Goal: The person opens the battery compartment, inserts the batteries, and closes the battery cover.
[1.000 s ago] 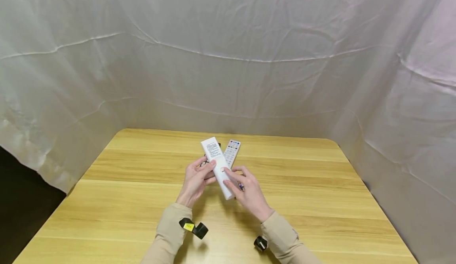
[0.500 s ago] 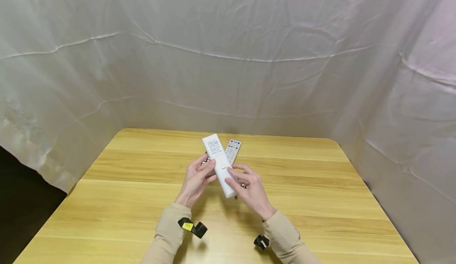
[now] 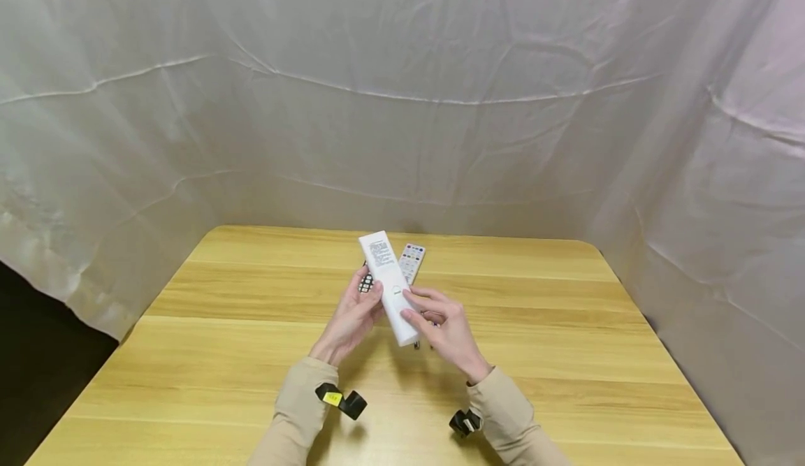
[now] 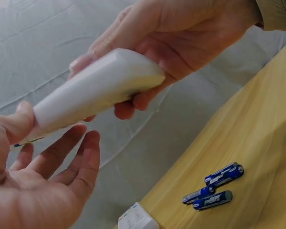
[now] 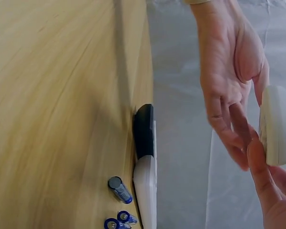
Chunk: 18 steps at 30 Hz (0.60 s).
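A white remote control (image 3: 390, 305) is held in the air over the table, tilted, its back with the printed label facing up. My left hand (image 3: 349, 316) grips its left side near the middle, the thumb on the back. My right hand (image 3: 449, 326) holds the lower end, thumb and forefinger on the right edge below a small round mark. In the left wrist view the remote's smooth end lies between both hands. Several blue batteries (image 4: 213, 187) lie on the table below, mostly hidden by the right hand in the head view.
A second white remote (image 3: 411, 262) with coloured buttons lies on the wooden table (image 3: 534, 312) behind the hands. Beside it is a black remote (image 5: 144, 131), partly covered in the head view. Grey cloth (image 3: 402, 137) hangs around the back and sides.
The held remote has shifted slightly up and away, both hands with it. My right forefinger has slid from the round mark on the remote's back towards its right edge.
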Tool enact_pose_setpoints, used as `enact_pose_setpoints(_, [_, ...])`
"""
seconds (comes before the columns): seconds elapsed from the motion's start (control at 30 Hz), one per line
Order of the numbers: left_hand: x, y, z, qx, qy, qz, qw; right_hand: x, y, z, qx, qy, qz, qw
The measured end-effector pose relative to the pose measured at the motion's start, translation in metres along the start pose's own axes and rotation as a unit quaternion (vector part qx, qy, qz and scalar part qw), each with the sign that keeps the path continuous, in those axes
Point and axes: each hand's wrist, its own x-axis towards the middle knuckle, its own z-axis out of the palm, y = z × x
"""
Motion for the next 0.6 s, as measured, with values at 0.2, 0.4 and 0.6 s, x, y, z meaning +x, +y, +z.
enact_pose_setpoints(0.2, [0.001, -0.004, 0.006, -0.031, -0.001, 0.014, 0.9994, 0.000, -0.002, -0.005, 0.022, -0.008, 0.015, 0.9996])
enact_pose_setpoints(0.4, [0.002, -0.007, 0.005, -0.018, 0.002, 0.020, 0.9996, 0.001, 0.000, -0.009, 0.017, -0.031, 0.027, 0.9990])
enact_pose_setpoints(0.6, [0.003, -0.003, 0.000, -0.010, 0.028, 0.015, 0.9994, 0.000, 0.003, -0.015, 0.008, -0.051, 0.047, 0.9975])
